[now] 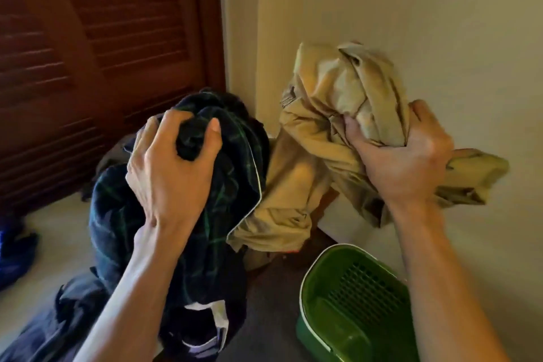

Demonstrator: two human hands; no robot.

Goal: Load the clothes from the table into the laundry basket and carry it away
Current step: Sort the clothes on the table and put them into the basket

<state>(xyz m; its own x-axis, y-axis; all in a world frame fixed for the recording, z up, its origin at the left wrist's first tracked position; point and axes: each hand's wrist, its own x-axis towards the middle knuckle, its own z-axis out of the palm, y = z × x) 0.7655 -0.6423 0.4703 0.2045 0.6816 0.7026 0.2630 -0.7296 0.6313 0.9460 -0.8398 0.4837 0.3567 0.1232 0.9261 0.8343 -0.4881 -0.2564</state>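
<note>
My left hand (170,167) grips a bunched dark navy and green plaid garment (235,161), lifted above the light table (53,226). My right hand (402,159) clutches a crumpled tan garment (332,103) held up in front of the wall, with its loose end hanging down to the left. The green plastic laundry basket (326,300) stands on the floor at lower right, below my right forearm, and its slotted inside looks bare.
More dark clothes (67,320) lie at the table's near edge, and a blue item (14,256) at the far left. A brown louvred door (97,47) stands behind the table. A cream wall (426,23) closes off the right side.
</note>
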